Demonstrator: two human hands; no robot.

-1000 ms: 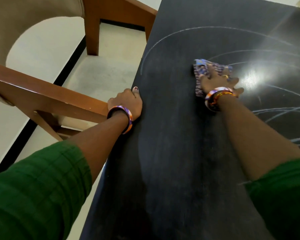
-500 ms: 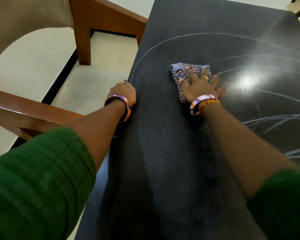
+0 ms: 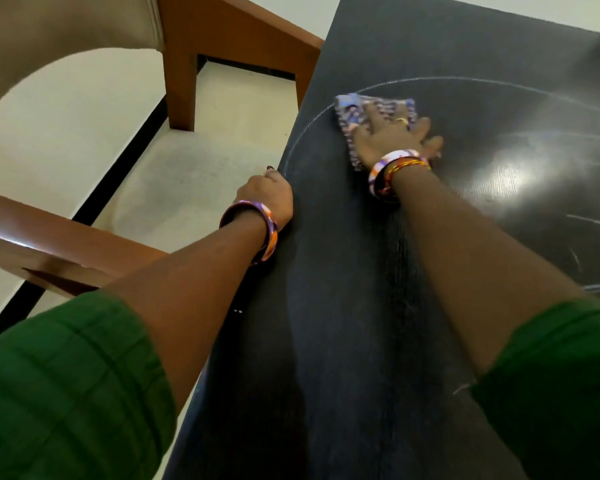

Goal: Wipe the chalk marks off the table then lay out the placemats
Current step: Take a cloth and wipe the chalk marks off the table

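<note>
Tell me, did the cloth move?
Yes. The cloth slid left across the table, toward its left edge and onto the big chalk arc.

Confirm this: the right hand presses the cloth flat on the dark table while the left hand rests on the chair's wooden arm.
Not quite. The head view shows the left hand on the table edge, not the chair. The right hand does press the cloth flat.

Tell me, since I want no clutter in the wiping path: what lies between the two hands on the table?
Only bare dark table, crossed by one thin chalk curve, lies between the left hand and the right hand pressing the cloth, in the head view.
</note>
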